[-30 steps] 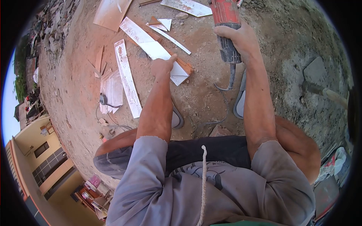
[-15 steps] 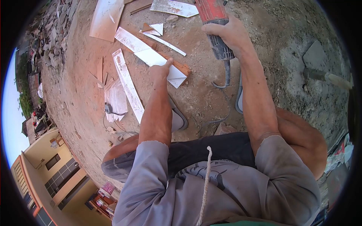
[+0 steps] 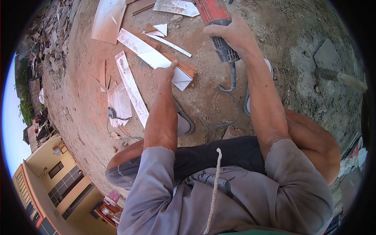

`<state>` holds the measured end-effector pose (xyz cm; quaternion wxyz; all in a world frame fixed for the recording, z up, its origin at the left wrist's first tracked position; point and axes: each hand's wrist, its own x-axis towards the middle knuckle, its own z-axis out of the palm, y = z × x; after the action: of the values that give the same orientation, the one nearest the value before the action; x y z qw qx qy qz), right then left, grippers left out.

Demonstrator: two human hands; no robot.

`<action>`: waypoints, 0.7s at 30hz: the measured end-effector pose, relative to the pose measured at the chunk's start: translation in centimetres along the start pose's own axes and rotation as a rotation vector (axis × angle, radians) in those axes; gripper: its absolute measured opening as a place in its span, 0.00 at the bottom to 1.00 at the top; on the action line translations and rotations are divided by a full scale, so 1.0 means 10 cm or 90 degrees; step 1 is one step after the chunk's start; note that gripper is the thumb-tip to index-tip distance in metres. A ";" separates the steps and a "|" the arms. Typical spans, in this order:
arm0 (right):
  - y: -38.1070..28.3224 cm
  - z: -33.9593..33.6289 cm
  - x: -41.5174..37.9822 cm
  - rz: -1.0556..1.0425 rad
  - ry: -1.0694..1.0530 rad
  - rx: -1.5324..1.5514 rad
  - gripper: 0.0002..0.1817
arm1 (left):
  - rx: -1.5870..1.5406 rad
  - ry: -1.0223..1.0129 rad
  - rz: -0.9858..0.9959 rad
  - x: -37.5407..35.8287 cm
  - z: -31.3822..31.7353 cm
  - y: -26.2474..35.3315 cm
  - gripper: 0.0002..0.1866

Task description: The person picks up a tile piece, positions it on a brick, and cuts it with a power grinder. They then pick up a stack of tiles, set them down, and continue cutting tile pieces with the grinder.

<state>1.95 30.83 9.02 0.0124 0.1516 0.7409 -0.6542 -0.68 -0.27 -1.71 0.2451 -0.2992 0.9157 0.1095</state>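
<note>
My right hand (image 3: 231, 34) is wrapped round a red and black power tool, which looks like an angle grinder (image 3: 214, 15). Its working end lies beyond the top edge, out of sight, and its cord hangs from the rear. My left hand (image 3: 166, 73) grips a long white tile strip (image 3: 152, 56) near its lower end, thumb on top. Beneath the strip lies an orange-brown wooden block (image 3: 189, 70). A line crosses the strip's corner close to my thumb. Beside it on the dirt are a thin white sliver (image 3: 172, 46) and small triangular offcuts (image 3: 160, 29).
Another long tile strip (image 3: 131, 86) lies left of my left arm. A stack of cut tile pieces (image 3: 118, 102) carries a tape measure (image 3: 112, 113). A large tile (image 3: 107, 21) and a pointed piece (image 3: 177, 7) lie farther off. The power cord (image 3: 237, 109) trails near my feet.
The tool in my right hand has shifted slightly left and tilted a little. My left hand stays on the tile strip; the whole view has moved slightly.
</note>
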 end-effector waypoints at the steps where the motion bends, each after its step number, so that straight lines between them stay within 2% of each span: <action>1: 0.03 0.01 0.01 -0.005 0.004 0.003 0.34 | -0.006 -0.001 0.004 0.02 0.01 -0.01 0.56; 9: 0.05 -0.02 0.02 -0.005 0.001 0.026 0.34 | -0.053 -0.005 0.010 0.06 0.02 -0.07 0.53; 11: 0.03 -0.04 -0.01 -0.016 0.041 -0.037 0.33 | -0.075 0.023 0.028 0.14 0.08 -0.12 0.52; 21: 0.10 -0.07 0.02 -0.013 0.043 -0.019 0.33 | -0.022 0.057 0.012 0.06 0.04 -0.04 0.52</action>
<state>2.14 31.67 8.17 -0.0166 0.1657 0.7520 -0.6378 -0.68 -0.75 -2.36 0.1980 -0.2994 0.9264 0.1139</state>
